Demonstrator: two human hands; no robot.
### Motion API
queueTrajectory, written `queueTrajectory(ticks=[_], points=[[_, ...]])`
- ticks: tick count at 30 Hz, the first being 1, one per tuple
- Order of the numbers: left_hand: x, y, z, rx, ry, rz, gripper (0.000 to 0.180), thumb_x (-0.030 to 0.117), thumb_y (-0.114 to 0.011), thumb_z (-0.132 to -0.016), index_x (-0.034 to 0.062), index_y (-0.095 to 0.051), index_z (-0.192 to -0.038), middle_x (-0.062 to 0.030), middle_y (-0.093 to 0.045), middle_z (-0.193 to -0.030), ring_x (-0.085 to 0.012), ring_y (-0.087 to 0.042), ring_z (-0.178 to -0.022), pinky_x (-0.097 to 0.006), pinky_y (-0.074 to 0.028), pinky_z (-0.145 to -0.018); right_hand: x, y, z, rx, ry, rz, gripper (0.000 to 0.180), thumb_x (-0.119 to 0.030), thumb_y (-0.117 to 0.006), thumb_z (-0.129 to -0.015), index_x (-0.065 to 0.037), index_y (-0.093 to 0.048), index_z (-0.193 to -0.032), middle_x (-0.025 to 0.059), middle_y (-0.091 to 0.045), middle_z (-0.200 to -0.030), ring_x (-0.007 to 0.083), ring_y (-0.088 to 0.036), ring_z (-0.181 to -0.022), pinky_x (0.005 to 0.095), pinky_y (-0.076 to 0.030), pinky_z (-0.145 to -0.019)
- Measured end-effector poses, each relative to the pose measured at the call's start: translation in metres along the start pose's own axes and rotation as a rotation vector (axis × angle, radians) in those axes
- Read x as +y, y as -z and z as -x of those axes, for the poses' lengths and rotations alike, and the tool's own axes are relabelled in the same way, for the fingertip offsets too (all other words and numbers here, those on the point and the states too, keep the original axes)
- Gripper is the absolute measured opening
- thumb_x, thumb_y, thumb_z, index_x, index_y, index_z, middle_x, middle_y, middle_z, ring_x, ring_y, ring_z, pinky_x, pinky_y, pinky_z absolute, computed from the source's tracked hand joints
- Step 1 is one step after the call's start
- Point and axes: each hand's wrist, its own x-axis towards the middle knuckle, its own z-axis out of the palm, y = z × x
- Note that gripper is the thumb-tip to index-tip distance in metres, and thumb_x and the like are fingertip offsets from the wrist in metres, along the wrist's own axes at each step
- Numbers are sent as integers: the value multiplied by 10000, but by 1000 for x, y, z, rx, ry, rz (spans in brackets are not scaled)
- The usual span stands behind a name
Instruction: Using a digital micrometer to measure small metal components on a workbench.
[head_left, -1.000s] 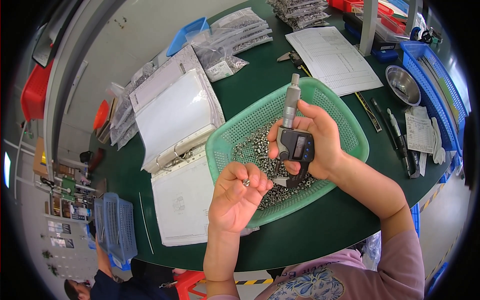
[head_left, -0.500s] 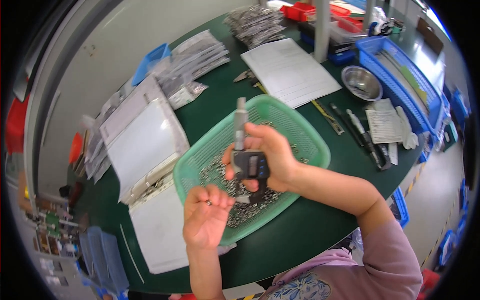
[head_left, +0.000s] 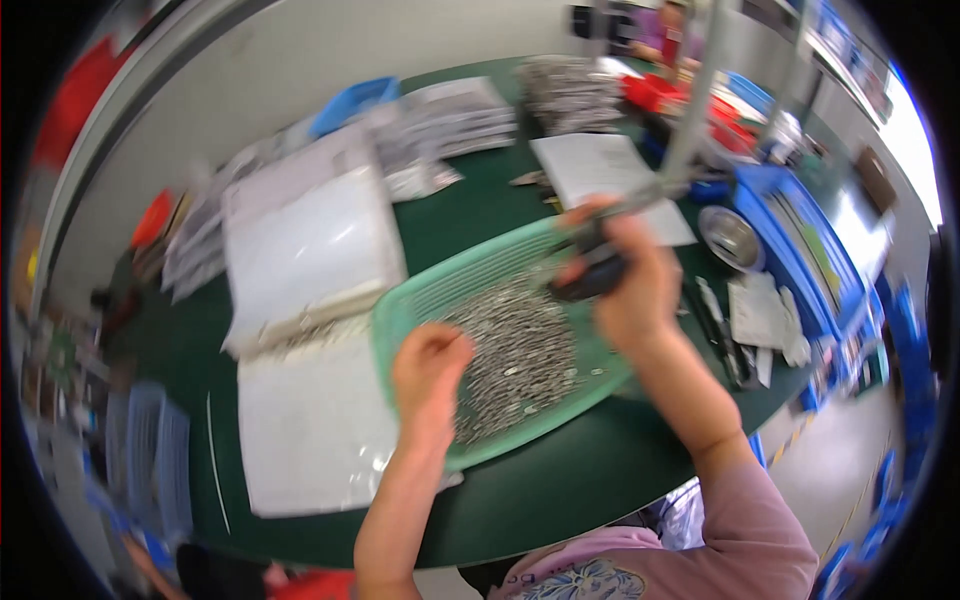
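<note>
My right hand [head_left: 642,290] is wrapped round a digital micrometer [head_left: 592,274] with a dark body, raised over the right part of a green plastic basket [head_left: 530,440]. Motion smears both the hand and the tool. Many small shiny metal parts [head_left: 520,345] lie in a heap inside the basket. At the basket's left side my left hand [head_left: 425,375] is closed, its fingertips curled together over the rim area. Whatever those fingers hold, if anything, is hidden.
An open ring binder [head_left: 300,230] lies left of the basket. Behind are bagged stacks [head_left: 455,115], a blue tray [head_left: 355,105] and a paper sheet [head_left: 590,165]. Rightward stand a metal bowl [head_left: 731,238], pens [head_left: 712,315] and a long blue basket [head_left: 800,250]. Another person [head_left: 655,40] sits far back.
My right hand has carried the micrometer right and up, away from my left hand, and turned it. The small metal part seen in my left fingers no longer shows. The head view has shifted.
</note>
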Motion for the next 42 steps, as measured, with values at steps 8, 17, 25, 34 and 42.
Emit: queueTrajectory(ticks=[8,17,25,34,42], points=[[-9,-19,-4,-65,-41,0,101,65,-608,-717,7,-545,-771,-50,-563,-721,-107,-531,-638,-235,-447,-594,-88,145,-43,285,107,432,223,-269,-556,-812,-61,-536,-891,34,-558,-749,106,-506,-540,214,-421,-477],[-13,-20,2,-129,-49,-1,99,65,-607,-710,1,-561,-770,-48,-576,-713,-108,-549,-657,-238,-462,-604,-13,166,-24,63,-340,974,252,-204,-521,-806,35,-585,-853,67,-599,-678,117,-541,-488,221,-441,-454],[-16,-26,-1,-103,-94,-41,102,33,-605,-667,5,-557,-752,-55,-575,-696,-125,-554,-644,-256,-466,-594,12,209,-69,-14,-373,1058,223,-150,-531,-802,52,-604,-858,60,-609,-682,110,-558,-550,226,-444,-500],[-16,-19,3,-111,-50,-23,83,74,-605,-713,16,-549,-733,-49,-574,-683,-121,-552,-624,-256,-465,-582,30,199,-72,-34,-79,1564,220,-145,-633,-683,30,-624,-816,93,-618,-669,122,-565,-577,264,-444,-540],[-14,-24,0,-154,-73,-111,100,104,-604,-729,21,-565,-769,-42,-577,-691,-105,-547,-633,-243,-451,-566,28,142,-30,82,68,2080,333,-340,-540,-733,-41,-569,-877,187,-602,-838,369,-576,-793,409,-438,-669]])
